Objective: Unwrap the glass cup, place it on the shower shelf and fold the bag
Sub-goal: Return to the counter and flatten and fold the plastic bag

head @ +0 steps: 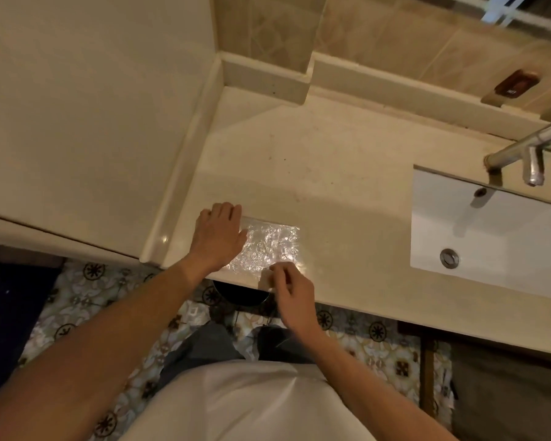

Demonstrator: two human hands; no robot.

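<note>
A clear, crinkled plastic bag (269, 246) lies flat on the beige counter (331, 173) close to its front edge. My left hand (218, 237) rests palm down on the bag's left part, fingers together. My right hand (291, 289) pinches the bag's near right corner between thumb and fingers at the counter's edge. No glass cup and no shower shelf appear in view.
A white sink (490, 230) with a round drain is set into the counter at the right, under a chrome tap (528, 154). A raised ledge (178, 173) borders the counter on the left. Two brown holders (516, 82) hang on the tiled wall. Patterned floor lies below.
</note>
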